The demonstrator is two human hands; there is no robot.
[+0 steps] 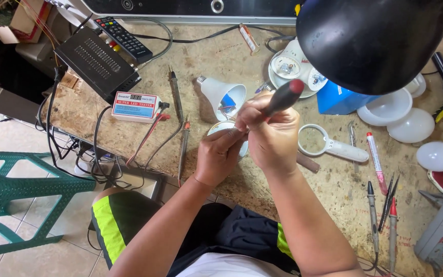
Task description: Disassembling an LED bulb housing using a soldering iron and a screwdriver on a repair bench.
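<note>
My right hand (pixel 273 138) grips a tool with a black handle and red cap (pixel 284 96), its tip pointing down behind my fingers. My left hand (pixel 219 154) holds a round white lamp part (pixel 221 128) against the workbench, mostly hidden by both hands. Just behind them lies a white bulb housing (pixel 222 94) on its side, open end toward me, with wires inside.
A black lamp shade (pixel 373 41) hangs over the right. A magnifying glass (pixel 329 146), white bulb domes (pixel 411 125), probes and pens (pixel 383 205) lie right. A small white tester box (pixel 135 106), black box (pixel 96 61) and remote (pixel 124 38) sit left. Green stool (pixel 11 195) stands at left.
</note>
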